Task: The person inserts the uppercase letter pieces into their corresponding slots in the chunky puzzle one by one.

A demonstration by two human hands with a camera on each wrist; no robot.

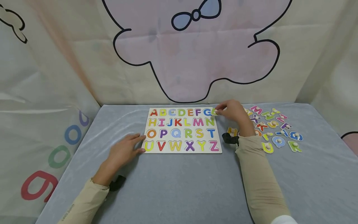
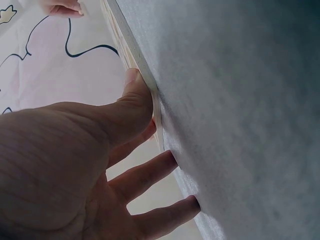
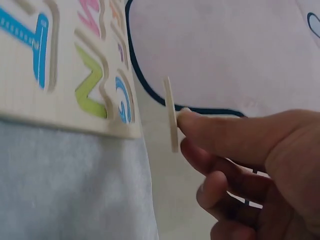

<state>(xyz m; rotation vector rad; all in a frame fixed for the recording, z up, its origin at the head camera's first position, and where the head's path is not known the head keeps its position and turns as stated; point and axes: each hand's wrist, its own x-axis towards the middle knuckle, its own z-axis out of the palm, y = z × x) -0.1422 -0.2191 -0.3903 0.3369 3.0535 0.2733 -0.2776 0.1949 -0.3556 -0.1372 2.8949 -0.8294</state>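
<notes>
Left sleeve [image 1: 86, 199], beige, bearing small dark lettering too faint to read; right sleeve [image 1: 260, 174], beige. Desk [image 1: 179, 189], covered in grey cloth. Left hand [image 1: 124, 149], fingers extended and spread, grasping nothing, thumb and fingertips touching the left edge of the alphabet board [image 1: 181, 127]. Board, pale, lying flat, four coloured rows: A B C D E F G; H I J K L M N; O P Q R S T; U V W X Y Z. Loose letter pieces, scattered right of the board, including yellow U [image 1: 268, 148], green R [image 1: 294, 146], blue Q [image 1: 278, 142], red K [image 1: 261, 126], pink M [image 1: 255, 109]. Right hand [image 1: 232, 111], thumb and finger pinching one yellow-green piece [image 1: 213, 112] at the board's upper right corner, beside the printed G; its letter cannot be told for certain. Left curtain [image 1: 28, 140], pale, with coloured ring-like characters, reading uncertain. Backdrop [image 1: 321, 56], cream, with black-outlined pink figure and blue bow [image 1: 195, 15]
</notes>
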